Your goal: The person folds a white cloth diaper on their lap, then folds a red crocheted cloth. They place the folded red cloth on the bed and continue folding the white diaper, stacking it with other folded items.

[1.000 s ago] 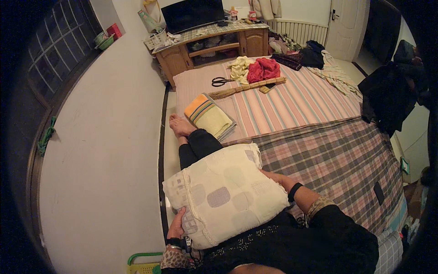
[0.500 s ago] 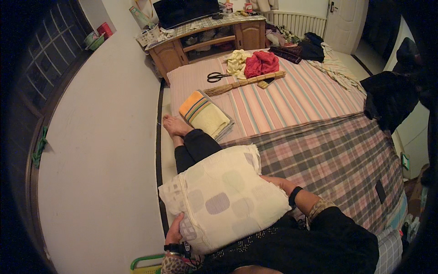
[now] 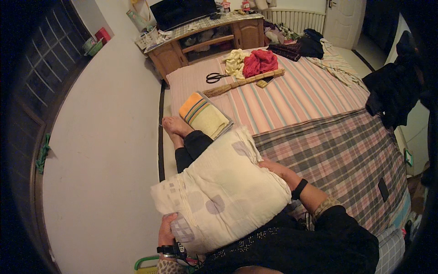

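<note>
A thick, folded cream-white blanket with pale purple-grey rounded patches lies over my lap. My left hand grips its near left corner, the thumb on top and the other fingers hidden beneath the cloth. On the far right side, my right hand is closed on the blanket's edge, its fingertips partly covered by the layers. Just beyond the blanket, next to my bare feet, rests a folded towel with an orange end and coloured stripes.
A straw hand broom, black-handled scissors, a red cloth and a pale yellow cloth lie on the striped bed sheet. The plaid cover spreads to my right. A white wall stands at left.
The blanket has shifted slightly left, its far edge has risen and its top has become looser and more creased. Both hands have kept hold, moving a little up and outward.
</note>
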`<state>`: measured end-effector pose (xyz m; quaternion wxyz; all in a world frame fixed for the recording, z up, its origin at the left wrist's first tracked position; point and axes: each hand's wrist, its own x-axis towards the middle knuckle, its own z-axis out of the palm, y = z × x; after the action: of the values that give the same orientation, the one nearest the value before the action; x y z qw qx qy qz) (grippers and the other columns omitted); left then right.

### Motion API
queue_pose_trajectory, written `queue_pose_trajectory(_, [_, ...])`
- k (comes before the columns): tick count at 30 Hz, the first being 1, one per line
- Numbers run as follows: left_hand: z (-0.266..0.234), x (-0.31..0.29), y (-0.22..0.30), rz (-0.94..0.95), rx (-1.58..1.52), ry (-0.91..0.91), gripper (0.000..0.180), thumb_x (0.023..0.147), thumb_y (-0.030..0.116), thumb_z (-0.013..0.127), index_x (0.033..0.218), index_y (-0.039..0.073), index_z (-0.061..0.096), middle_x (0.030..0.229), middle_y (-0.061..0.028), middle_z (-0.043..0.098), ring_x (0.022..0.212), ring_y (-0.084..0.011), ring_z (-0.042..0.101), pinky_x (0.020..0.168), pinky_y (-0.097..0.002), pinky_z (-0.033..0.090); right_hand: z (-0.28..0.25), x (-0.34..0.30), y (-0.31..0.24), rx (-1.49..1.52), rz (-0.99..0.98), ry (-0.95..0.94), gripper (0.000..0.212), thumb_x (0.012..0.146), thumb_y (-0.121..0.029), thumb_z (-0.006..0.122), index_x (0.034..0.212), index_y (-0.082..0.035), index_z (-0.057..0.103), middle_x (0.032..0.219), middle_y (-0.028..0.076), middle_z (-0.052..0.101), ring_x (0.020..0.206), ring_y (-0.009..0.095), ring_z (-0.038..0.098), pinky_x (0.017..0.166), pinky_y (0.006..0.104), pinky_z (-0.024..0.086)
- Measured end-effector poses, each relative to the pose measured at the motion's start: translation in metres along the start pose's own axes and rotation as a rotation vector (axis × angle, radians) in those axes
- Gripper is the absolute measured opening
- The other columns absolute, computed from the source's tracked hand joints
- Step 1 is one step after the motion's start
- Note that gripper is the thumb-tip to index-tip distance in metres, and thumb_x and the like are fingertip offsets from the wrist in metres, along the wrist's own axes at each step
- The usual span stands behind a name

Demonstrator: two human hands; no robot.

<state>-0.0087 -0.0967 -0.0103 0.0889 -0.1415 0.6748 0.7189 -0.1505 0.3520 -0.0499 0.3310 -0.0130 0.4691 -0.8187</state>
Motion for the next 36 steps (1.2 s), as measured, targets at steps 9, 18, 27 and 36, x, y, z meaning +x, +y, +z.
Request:
queue_pose_trajectory(9, [-0.010, -0.001, 0.109, 0.443, 0.027, 0.305, 0.062, 0.069, 0.001, 0.073, 0.128, 0.000, 0.053, 0.119, -0.0119, 0.064, 0.105, -0.0250, 0.063, 0.089, -0.0351, 0.052, 0.045, 0.019, -0.114, -0.264, -0.678, 0.066, 0.074, 0.080, -0.006, 0.060, 0.149, -0.003, 0.033, 0.138, 0.011, 0.053, 0.119, 0.018, 0.054, 0.101, 0.0317, 0.043])
queue_pose_trajectory(18, [-0.071, -0.009, -0.078, 0.164, 0.221, 0.183, 0.033, 0.084, 0.002, 0.064, 0.117, 0.004, 0.058, 0.106, -0.0060, 0.063, 0.095, -0.0167, 0.058, 0.085, -0.0309, 0.050, -0.030, -0.023, -0.045, -0.497, -0.245, 0.145, 0.018, 0.090, -0.013, 0.063, 0.105, -0.004, 0.066, 0.108, 0.003, 0.066, 0.108, 0.017, 0.058, 0.102, 0.0329, 0.040])
queue_pose_trajectory(27, [-0.041, -0.053, -0.090, -0.031, -0.054, 0.385, 0.030, 0.098, 0.017, 0.052, 0.124, 0.003, 0.057, 0.111, -0.0067, 0.065, 0.099, -0.0177, 0.062, 0.088, -0.0334, 0.051, -0.045, -0.060, 0.060, -0.405, -0.018, 0.367, 0.043, 0.098, -0.032, 0.056, 0.128, -0.003, 0.059, 0.129, 0.008, 0.060, 0.119, 0.020, 0.053, 0.103, 0.0346, 0.040])
queue_pose_trajectory(36, [-0.006, -0.093, -0.052, -0.176, 0.207, 0.269, 0.046, 0.091, 0.028, 0.065, 0.127, -0.001, 0.057, 0.115, -0.0107, 0.066, 0.098, -0.0202, 0.063, 0.087, -0.0339, 0.050, -0.004, -0.065, 0.016, -0.605, -0.115, 0.183, 0.051, 0.095, -0.037, 0.060, 0.130, 0.000, 0.057, 0.127, 0.011, 0.060, 0.114, 0.021, 0.056, 0.102, 0.0342, 0.041])
